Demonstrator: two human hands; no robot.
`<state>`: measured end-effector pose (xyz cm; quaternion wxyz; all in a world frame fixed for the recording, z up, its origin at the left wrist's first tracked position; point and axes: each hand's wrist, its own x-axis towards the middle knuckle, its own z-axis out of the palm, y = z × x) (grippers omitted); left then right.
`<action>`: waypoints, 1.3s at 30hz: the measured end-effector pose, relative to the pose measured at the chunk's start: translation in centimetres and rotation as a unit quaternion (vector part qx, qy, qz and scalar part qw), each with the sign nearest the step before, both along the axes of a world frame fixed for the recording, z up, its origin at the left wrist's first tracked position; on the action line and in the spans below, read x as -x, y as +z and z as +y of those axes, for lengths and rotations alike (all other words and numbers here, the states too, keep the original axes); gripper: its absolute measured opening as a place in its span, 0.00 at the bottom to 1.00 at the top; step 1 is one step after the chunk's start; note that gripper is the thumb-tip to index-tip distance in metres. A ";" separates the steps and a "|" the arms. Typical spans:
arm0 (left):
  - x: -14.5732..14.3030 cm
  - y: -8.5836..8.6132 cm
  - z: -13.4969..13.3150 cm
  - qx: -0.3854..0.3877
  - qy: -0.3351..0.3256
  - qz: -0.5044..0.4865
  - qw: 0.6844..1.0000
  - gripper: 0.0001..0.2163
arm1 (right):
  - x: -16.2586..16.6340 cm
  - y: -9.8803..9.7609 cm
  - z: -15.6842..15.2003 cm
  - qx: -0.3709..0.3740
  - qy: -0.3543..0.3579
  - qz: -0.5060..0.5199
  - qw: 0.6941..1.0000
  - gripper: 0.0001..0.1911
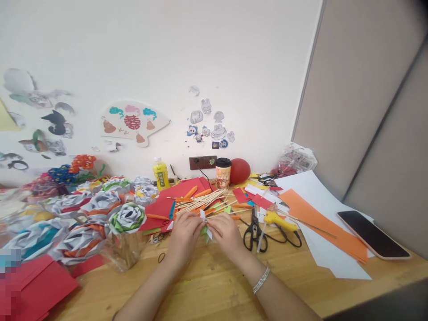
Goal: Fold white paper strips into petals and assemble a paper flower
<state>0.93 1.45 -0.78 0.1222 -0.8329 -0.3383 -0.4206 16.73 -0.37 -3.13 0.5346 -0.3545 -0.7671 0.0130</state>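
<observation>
Between my hands is a small folded paper piece (209,232) in white and green, partly hidden by the fingers. My left hand (185,232) pinches it from the left, its fingertips closed at the top. From the other side my right hand (225,229) grips it with thumb and fingers together. Just beyond the hands lies a heap of thin wooden sticks (200,200) mixed with orange folded paper strips (157,216). Black-handled scissors (253,232) rest right of my right hand, beside a yellow glue gun (280,220).
Paper roses (127,217) crowd the left side, some above a clear cup (122,252). Red paper (50,281) lies front left. A drink bottle (161,174), a lidded paper cup (223,173) and a red balloon (240,170) stand by the wall. Orange sheets (321,223) and a phone (372,234) lie right.
</observation>
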 end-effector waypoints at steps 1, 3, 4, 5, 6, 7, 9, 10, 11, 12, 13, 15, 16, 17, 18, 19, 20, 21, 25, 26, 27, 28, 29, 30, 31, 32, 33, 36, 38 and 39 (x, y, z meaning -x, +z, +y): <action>0.1 -0.2 0.2 0.010 0.001 -0.009 1.000 0.08 | 0.1 0.0 0.0 0.001 -0.001 0.000 1.000 0.11; 0.2 -0.6 0.7 0.026 -0.004 -0.023 0.999 0.07 | 0.3 0.0 -0.2 0.007 -0.003 -0.004 1.000 0.12; 0.3 -0.7 0.8 0.032 -0.007 -0.027 0.999 0.07 | 0.4 0.0 -0.2 0.011 -0.004 -0.006 1.000 0.12; 0.3 -0.9 0.9 0.038 -0.009 -0.029 0.999 0.08 | 0.5 0.0 -0.3 0.016 -0.006 -0.009 1.000 0.13; 0.3 -0.9 0.9 0.046 -0.008 -0.029 0.998 0.08 | 0.5 0.0 -0.3 0.023 -0.009 -0.011 1.000 0.13; 0.2 -0.9 0.9 0.058 -0.008 -0.028 0.998 0.08 | 0.6 0.0 -0.3 0.031 -0.014 -0.011 0.999 0.13; 0.1 -0.6 0.7 0.088 -0.024 -0.013 0.996 0.10 | 0.6 -0.1 -0.2 0.046 -0.031 -0.007 0.998 0.13; 0.0 -0.4 0.5 0.102 -0.041 0.000 0.994 0.11 | 0.5 -0.1 -0.2 0.052 -0.042 -0.003 0.998 0.13; -0.1 -0.3 0.4 0.113 -0.057 0.014 0.992 0.11 | 0.5 -0.2 -0.1 0.056 -0.052 0.001 0.997 0.13; -0.1 -0.1 0.4 0.118 -0.070 0.025 0.990 0.12 | 0.5 -0.2 -0.1 0.058 -0.058 0.004 0.997 0.13; -0.2 -0.1 0.3 0.118 -0.075 0.032 0.990 0.12 | 0.5 -0.2 -0.1 0.060 -0.060 0.006 0.996 0.13; -0.1 -0.2 0.5 0.107 -0.062 0.023 0.992 0.11 | 0.6 -0.1 -0.2 0.062 -0.054 0.002 0.997 0.13; -0.1 -0.3 0.6 0.098 -0.053 0.013 0.994 0.11 | 0.7 0.0 -0.3 0.062 -0.050 -0.002 0.997 0.13; -0.1 -0.5 0.7 0.088 -0.046 0.003 0.995 0.11 | 0.7 0.1 -0.4 0.061 -0.048 -0.003 0.997 0.13; 0.0 -0.6 0.8 0.079 -0.041 -0.007 0.996 0.10 | 0.8 0.2 -0.5 0.058 -0.048 -0.002 0.997 0.14; 0.0 -0.8 0.8 0.069 -0.037 -0.014 0.997 0.10 | 0.8 0.3 -0.6 0.053 -0.049 0.002 0.997 0.14; 0.0 -0.9 0.8 0.061 -0.033 -0.019 0.997 0.09 | 0.8 0.3 -0.6 0.048 -0.052 0.007 0.997 0.14; 0.0 -1.0 0.8 0.054 -0.030 -0.020 0.998 0.09 | 0.8 0.4 -0.7 0.042 -0.054 0.012 0.998 0.14; 0.0 -1.0 0.5 0.029 -0.016 -0.019 0.999 0.08 | 0.8 0.4 -0.8 0.022 -0.070 0.004 0.997 0.13; -0.1 -1.0 0.4 0.024 -0.012 -0.020 0.999 0.07 | 0.9 0.4 -0.8 0.018 -0.074 -0.002 0.997 0.13; -0.1 -1.0 0.4 0.020 -0.009 -0.020 1.000 0.07 | 0.9 0.4 -0.9 0.015 -0.079 -0.008 0.997 0.13; -0.1 -1.0 0.3 0.016 -0.005 -0.021 1.000 0.08 | 1.0 0.4 -0.9 0.011 -0.083 -0.013 0.996 0.12; -0.1 -1.0 0.3 0.012 -0.002 -0.023 1.000 0.08 | 1.1 0.3 -1.0 0.008 -0.086 -0.017 0.996 0.12; -0.1 -0.9 0.2 0.008 0.002 -0.025 1.000 0.08 | 1.3 0.3 -1.1 0.004 -0.088 -0.021 0.996 0.11; -0.2 -0.9 0.2 0.006 0.005 -0.027 1.000 0.08 | 1.4 0.3 -1.1 0.001 -0.090 -0.024 0.996 0.11; -0.2 -0.8 0.1 0.003 0.008 -0.030 1.000 0.08 | 1.6 0.2 -1.2 -0.002 -0.093 -0.028 0.995 0.11; -0.2 -0.7 0.0 0.002 0.010 -0.033 0.999 0.08 | 1.7 0.1 -1.2 -0.003 -0.099 -0.030 0.995 0.12; -0.3 -0.6 -0.2 0.008 0.007 -0.034 0.999 0.08 | 1.8 -0.2 -1.2 0.004 -0.119 -0.026 0.993 0.15; -0.3 -0.7 -0.2 0.024 0.006 -0.032 0.999 0.07 | 1.8 -0.5 -1.0 0.013 -0.114 -0.019 0.993 0.16; -0.2 -0.8 -0.1 0.034 0.007 -0.033 0.999 0.06 | 1.8 -0.6 -1.0 0.018 -0.107 -0.013 0.994 0.17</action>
